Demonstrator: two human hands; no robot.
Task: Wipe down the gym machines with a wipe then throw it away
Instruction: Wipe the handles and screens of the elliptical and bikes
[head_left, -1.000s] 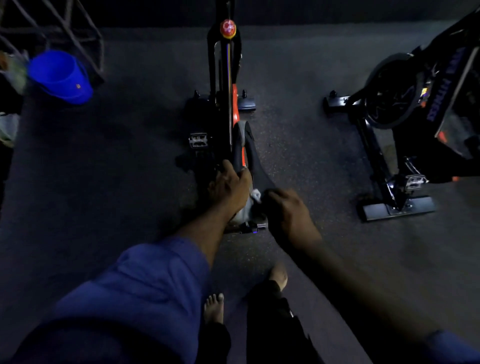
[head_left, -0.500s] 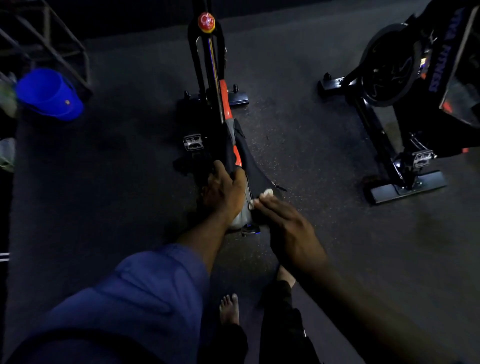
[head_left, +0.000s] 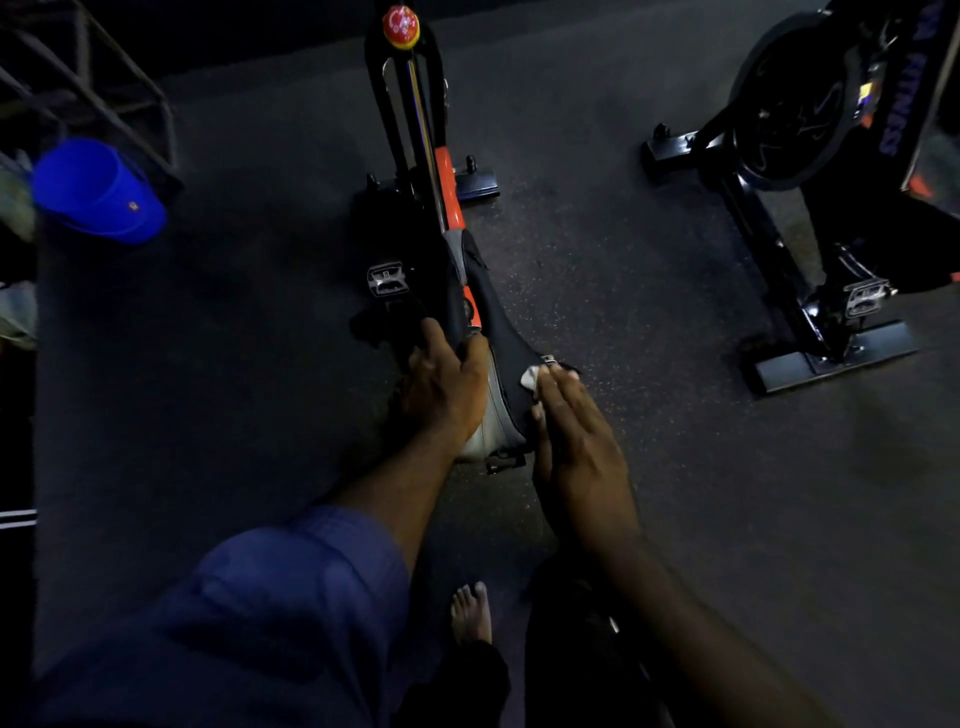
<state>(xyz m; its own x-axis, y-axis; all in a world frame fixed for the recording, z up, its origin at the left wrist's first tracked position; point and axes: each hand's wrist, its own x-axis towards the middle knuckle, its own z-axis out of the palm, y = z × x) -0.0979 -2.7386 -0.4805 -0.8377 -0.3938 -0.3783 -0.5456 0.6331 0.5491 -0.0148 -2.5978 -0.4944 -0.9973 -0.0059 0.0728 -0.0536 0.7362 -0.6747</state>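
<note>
Wipe: small white wad (head_left: 531, 376) on the right rear flank of the saddle (head_left: 501, 332), under the fingertips of the right hand (head_left: 576, 441).
Right hand: fingers straight and close together, pressing the wipe flat against the saddle.
Left hand: (head_left: 441, 387) on the left side of the saddle, thumb and fingers curled round its edge, gripping it.
Saddle: black, with its narrow nose pointing away from the person, mounted on the orange-and-black spin bike (head_left: 426, 156).
Edge, left of saddle: a pedal (head_left: 385, 278) projects from the bike frame just ahead of the left hand.
Room, left of saddle: a wide stretch of dark floor (head_left: 234, 364) runs out to a blue bucket (head_left: 96, 189) and a metal rack (head_left: 104, 93).
Room, right of saddle: a strip of speckled floor separates the saddle from the second bike (head_left: 800, 130), which is well apart.
Room, behind saddle: a bare foot (head_left: 470, 613) stands on the floor near the bike's rear end.
Writing, right of saddle: purple lettering (head_left: 901, 104) on the second bike's frame reads "FITNESS". The letters before it are too dark to read.
Writing, beyond saddle: the red knob (head_left: 400, 23) carries a pale mark that cannot be read.
</note>
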